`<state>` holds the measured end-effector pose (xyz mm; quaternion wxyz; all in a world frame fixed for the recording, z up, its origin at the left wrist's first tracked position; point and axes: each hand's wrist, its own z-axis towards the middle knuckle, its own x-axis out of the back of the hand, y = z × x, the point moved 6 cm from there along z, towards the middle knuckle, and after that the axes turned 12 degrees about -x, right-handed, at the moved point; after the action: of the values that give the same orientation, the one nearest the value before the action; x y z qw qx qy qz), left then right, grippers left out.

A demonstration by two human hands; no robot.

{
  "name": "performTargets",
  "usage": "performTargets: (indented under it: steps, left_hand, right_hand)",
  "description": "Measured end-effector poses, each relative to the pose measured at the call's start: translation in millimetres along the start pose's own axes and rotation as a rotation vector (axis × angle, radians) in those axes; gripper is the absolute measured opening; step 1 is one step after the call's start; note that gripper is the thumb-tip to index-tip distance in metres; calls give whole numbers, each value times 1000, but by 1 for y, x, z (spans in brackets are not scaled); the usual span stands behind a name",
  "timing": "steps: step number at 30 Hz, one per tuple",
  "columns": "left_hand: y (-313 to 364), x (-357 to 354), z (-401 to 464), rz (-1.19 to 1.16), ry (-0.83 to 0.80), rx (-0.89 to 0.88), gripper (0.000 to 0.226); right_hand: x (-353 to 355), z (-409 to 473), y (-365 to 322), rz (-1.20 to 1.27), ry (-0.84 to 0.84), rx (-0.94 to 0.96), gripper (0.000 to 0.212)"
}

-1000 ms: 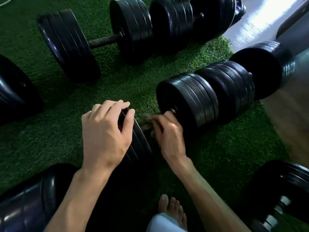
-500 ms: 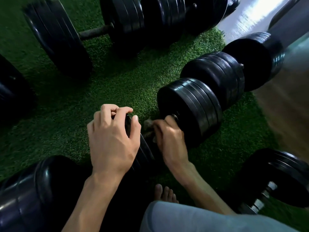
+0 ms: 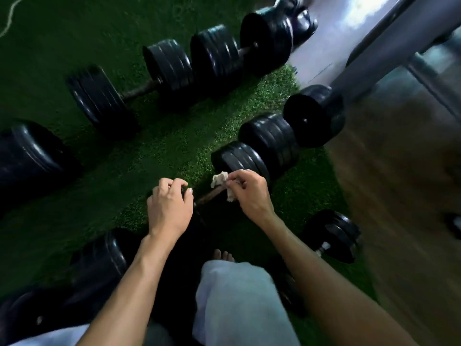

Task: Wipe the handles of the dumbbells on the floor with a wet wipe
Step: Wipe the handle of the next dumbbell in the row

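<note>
Wet wipe (image 3: 221, 180), crumpled, now lifted just above the rusty handle (image 3: 210, 194) of the near dumbbell on green turf (image 3: 154, 151); a second ago it was wrapped on the bar. Right hand (image 3: 249, 193) pinches the wipe at fingertips. Left hand (image 3: 169, 208) still curls over the near plate stack (image 3: 197, 221). Camera has risen; more dumbbells (image 3: 172, 71) visible beyond.
</note>
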<state>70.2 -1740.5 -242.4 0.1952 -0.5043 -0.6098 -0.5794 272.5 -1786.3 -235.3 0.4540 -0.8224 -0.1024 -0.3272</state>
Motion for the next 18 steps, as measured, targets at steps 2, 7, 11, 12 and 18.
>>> performTargets:
  steps: [2,7,11,12,18]
  left_hand:
    - [30,28,-13,21,-81,12,26]
    - [123,110,-51,97,-273,0,28]
    - [188,177,-78,112,-347,-21,30]
    - [202,192,-84,108,-357,-24,30]
    - [252,262,-99,87,-365,-52,30]
  right_hand:
    - [36,-14,-18,-3,15,-91,7]
    - [131,-66,-81,13,35,-272,7]
    - [195,-108,-130,39,33,-351,7]
    - [210,-116,-141,46,39,-378,7]
    - [277,-147,-191,93,63,-469,5]
